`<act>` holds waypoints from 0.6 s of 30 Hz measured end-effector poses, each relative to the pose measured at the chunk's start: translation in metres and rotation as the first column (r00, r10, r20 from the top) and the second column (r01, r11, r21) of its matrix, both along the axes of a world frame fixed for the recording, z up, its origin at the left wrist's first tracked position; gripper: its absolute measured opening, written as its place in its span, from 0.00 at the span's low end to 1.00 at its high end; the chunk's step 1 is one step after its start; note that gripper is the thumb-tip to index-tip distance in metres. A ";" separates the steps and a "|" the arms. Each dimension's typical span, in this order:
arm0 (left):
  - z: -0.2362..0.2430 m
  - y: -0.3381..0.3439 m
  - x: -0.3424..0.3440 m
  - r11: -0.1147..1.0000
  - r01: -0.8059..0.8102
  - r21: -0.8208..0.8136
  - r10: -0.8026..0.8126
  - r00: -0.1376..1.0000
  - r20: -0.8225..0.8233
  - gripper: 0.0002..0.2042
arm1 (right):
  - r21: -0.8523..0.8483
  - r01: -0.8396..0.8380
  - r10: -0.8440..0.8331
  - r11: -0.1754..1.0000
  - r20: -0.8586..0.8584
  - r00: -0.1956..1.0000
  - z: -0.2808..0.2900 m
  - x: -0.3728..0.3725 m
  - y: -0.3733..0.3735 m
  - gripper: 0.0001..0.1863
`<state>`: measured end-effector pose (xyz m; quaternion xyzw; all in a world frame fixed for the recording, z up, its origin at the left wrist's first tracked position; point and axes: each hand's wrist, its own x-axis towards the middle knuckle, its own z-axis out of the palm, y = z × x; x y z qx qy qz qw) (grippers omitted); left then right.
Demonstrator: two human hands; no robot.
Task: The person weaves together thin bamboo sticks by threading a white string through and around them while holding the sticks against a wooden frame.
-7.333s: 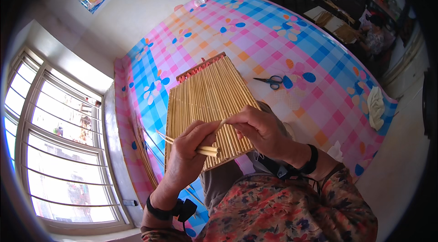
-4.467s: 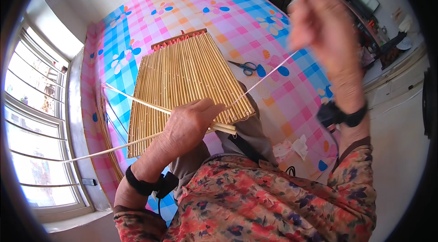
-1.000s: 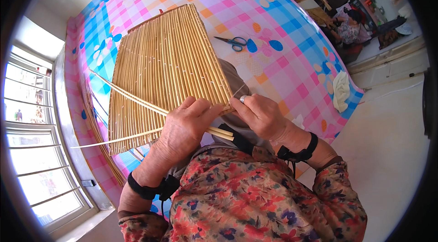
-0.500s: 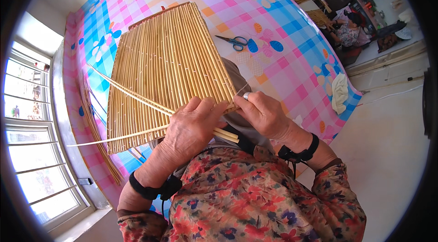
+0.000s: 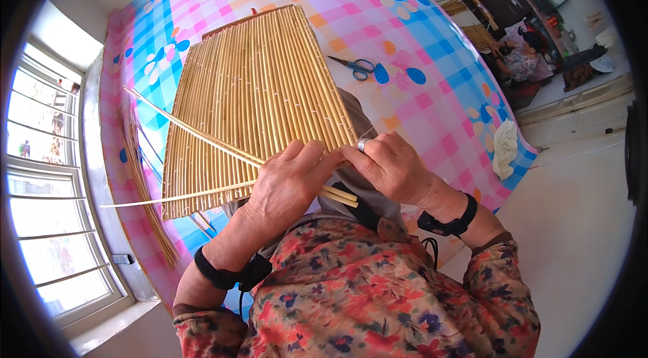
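Note:
A mat of straw-coloured stalks (image 5: 250,81), bound side by side with rows of light stitching, lies tilted in front of me. My left hand (image 5: 287,186) is closed over its near edge, gripping a few loose stalks (image 5: 196,132); their cut ends poke out below the palm and their long ends fan to the left. At the mat's near right corner, my right hand (image 5: 395,169), with a ring on one finger, is closed in a pinch. A thin thread (image 5: 368,133) shows just above these fingers. The two hands' fingertips meet, hiding what lies between them.
Dark-handled scissors (image 5: 360,68) lie on the checked, flower-patterned sheet (image 5: 378,20) right of the mat. More long stalks (image 5: 145,196) lie along the left, beside a barred window (image 5: 50,189). A white cloth (image 5: 505,149) rests at the right edge. Another person (image 5: 523,61) sits far right.
My right hand has shifted closer to the left, and the fingertips now touch. Less thread shows above the right fingers. The whole view has swung slightly; my left hand keeps its hold.

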<state>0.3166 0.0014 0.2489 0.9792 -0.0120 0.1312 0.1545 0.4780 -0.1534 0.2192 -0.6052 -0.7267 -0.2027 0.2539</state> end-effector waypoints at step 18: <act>0.021 0.026 0.023 0.996 -0.061 0.072 0.064 0.997 -0.041 0.18 | -0.096 -0.039 0.007 0.995 -0.316 0.949 -0.001 0.000 0.000 0.18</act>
